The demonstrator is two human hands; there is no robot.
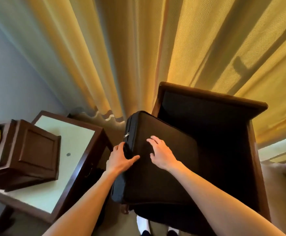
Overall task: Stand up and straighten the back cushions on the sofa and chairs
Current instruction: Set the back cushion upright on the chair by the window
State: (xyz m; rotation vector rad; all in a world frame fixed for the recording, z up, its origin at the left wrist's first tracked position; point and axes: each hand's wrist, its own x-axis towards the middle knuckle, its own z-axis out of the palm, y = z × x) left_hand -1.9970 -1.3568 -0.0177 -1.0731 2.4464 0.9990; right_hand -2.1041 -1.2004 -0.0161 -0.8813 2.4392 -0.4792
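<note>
No text, label, brand, number or sign can be read anywhere in the frame, from upper left to lower right.

A dark, flat, square back cushion (156,160) with a zipper along its left edge leans tilted in the dark wooden chair (251,133), its top falling short of the chair's backrest.

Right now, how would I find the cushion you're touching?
Find the yellow curtains, then look down to the dark wooden chair in front of them. The black cushion leans there, held by the left hand and right hand. Unlike anything nearby, it has a silver zipper pull on its side.
</note>
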